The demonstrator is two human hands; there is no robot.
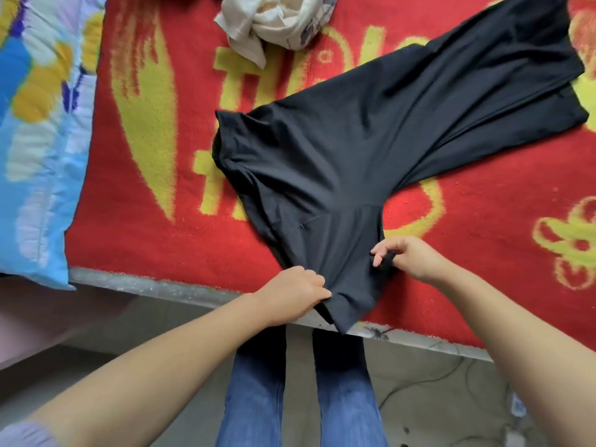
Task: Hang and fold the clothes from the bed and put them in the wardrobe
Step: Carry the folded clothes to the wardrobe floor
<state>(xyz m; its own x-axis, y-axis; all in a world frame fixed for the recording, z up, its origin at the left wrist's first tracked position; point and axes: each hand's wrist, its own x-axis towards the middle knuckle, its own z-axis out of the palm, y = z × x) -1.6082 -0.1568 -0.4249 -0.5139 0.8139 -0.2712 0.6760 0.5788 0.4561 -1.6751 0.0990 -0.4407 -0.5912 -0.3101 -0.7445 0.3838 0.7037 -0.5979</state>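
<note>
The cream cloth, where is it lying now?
Head view: the cream cloth lies bunched at the top edge on the red blanket, beyond the black garment.

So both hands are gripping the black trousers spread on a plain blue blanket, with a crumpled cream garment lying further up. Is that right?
Not quite: the head view shows the blanket is red with yellow patterns, not plain blue. Both the left hand and right hand do grip the black trousers, with the crumpled cream garment beyond.

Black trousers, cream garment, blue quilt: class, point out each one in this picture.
black trousers (338, 156), head view, on the flat seat area.
cream garment (274, 17), head view, on the middle of the crumpled heap.
blue quilt (35, 140), head view, on its flowered top.
</note>
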